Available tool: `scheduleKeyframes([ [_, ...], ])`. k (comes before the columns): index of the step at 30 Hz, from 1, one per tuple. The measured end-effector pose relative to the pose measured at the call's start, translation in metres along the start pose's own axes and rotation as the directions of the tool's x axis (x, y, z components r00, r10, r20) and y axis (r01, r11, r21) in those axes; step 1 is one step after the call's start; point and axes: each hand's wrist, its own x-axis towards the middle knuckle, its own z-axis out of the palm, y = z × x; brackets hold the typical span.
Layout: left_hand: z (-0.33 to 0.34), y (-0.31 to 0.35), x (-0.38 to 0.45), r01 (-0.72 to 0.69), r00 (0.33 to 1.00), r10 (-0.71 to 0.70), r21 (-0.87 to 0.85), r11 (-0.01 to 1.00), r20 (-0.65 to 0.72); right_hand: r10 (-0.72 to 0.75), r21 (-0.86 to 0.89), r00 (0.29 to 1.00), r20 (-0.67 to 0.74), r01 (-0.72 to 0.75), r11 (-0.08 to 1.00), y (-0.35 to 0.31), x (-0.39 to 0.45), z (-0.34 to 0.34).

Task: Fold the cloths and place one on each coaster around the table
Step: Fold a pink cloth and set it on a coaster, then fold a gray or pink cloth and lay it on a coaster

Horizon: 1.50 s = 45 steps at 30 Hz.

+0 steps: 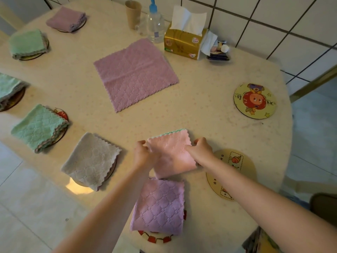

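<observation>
Near the table edge, both hands pinch a folded pink cloth.

Home dining corner, likely beside a kitchen. Cream speckled table set against a white tiled wall with dark grout. Far edge crowded with household odds: gold tissue pack, clear pump bottle, paper cup. Cartoon-printed coasters round the rim, folded dishcloths on several. Pale floor tiles below, near left.
</observation>
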Motion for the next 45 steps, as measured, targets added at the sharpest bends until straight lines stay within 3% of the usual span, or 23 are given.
scheduleKeyframes([
  [3, 0.004, 0.011, -0.003, 0.177, 0.984, -0.171, -0.213, 0.961, 0.046, 0.005, 0.081, 0.999, 0.053, -0.01, 0.997, -0.001, -0.002, -0.004],
  [7, 0.009, 0.021, -0.011, 0.243, 0.968, -0.207, -0.334, 0.911, 0.139, -0.084, 0.162, 0.994, 0.064, 0.072, 0.984, -0.004, -0.01, -0.019],
  [11, 0.018, 0.026, -0.028, 0.18, 0.975, -0.124, -0.336, 0.924, 0.182, -0.212, 0.182, 0.976, 0.057, 0.198, 0.963, 0.004, -0.023, -0.053],
  [16, 0.049, 0.029, -0.056, 0.067, 0.956, 0.028, -0.309, 0.949, 0.292, -0.226, 0.219, 0.972, 0.069, 0.207, 0.954, 0.05, -0.038, -0.101],
  [20, 0.091, 0.018, -0.078, 0.032, 0.933, 0.046, -0.209, 0.977, 0.356, -0.155, 0.178, 0.988, -0.017, 0.155, 0.972, 0.103, -0.035, -0.121],
  [24, 0.125, -0.006, -0.087, 0.048, 0.932, 0.015, -0.164, 0.985, 0.363, -0.152, 0.028, 0.984, -0.097, 0.155, 0.987, 0.136, -0.023, -0.127],
  [31, 0.138, -0.026, -0.077, -0.059, 0.967, 0.06, -0.013, 0.998, 0.247, -0.163, -0.122, 0.968, -0.19, 0.141, 0.982, 0.15, -0.016, -0.129],
  [35, 0.126, -0.021, -0.07, -0.176, 0.968, 0.146, 0.143, 0.974, 0.204, -0.23, -0.303, 0.943, -0.242, 0.152, 0.941, 0.14, -0.015, -0.134],
  [39, 0.103, -0.003, -0.053, -0.27, 0.955, 0.227, 0.242, 0.932, 0.19, -0.383, -0.404, 0.889, -0.25, 0.263, 0.876, 0.112, -0.012, -0.133],
  [45, 0.038, 0.039, -0.003, -0.469, 0.881, 0.432, 0.469, 0.748, 0.191, -0.526, -0.417, 0.844, -0.11, 0.441, 0.795, 0.031, 0.004, -0.109],
])
